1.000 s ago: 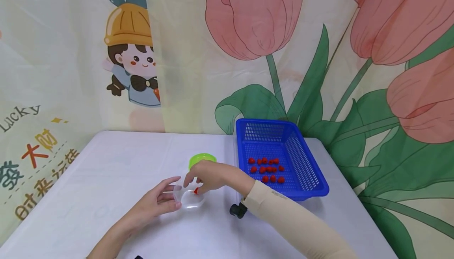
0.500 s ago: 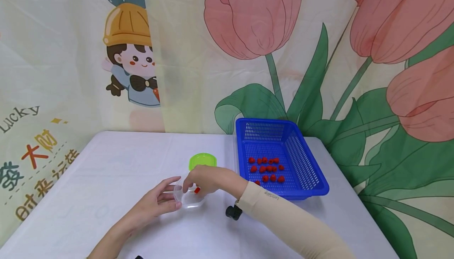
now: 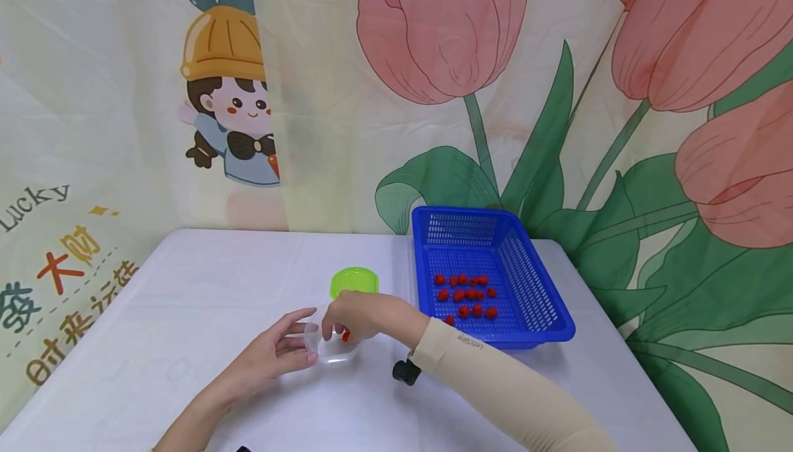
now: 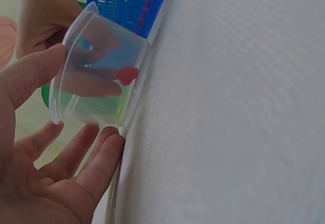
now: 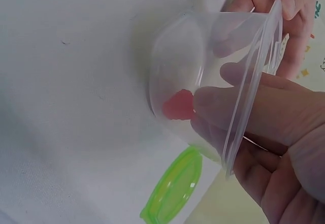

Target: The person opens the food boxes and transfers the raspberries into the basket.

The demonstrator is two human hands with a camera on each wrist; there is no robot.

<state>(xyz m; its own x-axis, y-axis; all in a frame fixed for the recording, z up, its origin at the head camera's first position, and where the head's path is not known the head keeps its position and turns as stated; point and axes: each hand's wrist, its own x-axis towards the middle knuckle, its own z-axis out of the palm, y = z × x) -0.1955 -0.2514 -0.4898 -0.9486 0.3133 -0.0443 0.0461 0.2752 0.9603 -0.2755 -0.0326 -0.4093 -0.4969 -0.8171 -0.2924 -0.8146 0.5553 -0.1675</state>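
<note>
A clear plastic tub (image 3: 337, 356) stands upright on the white tabletop. My left hand (image 3: 281, 345) holds its left side; in the left wrist view the thumb lies at the rim, with the fingers against the wall. My right hand (image 3: 356, 313) reaches down inside the tub from above. Its thumb and fingertips are at a red raspberry (image 5: 179, 105) low in the tub, seen through the clear wall, and seem to pinch it. Just behind the tub lies a bright green lid (image 3: 354, 277), partly covered by the right hand in the head view.
A blue perforated basket (image 3: 526, 276) stands at the back right, with several raspberries (image 3: 477, 311) spread on its floor. The right forearm crosses in front of it. A black wrist camera (image 3: 406, 372) hangs below the right wrist. A printed curtain (image 3: 322, 94) rises behind the table.
My right hand has lowered slightly within the tub and shifted a little left, and the raspberry sits slightly lower. The left hand and the tub stay in place.
</note>
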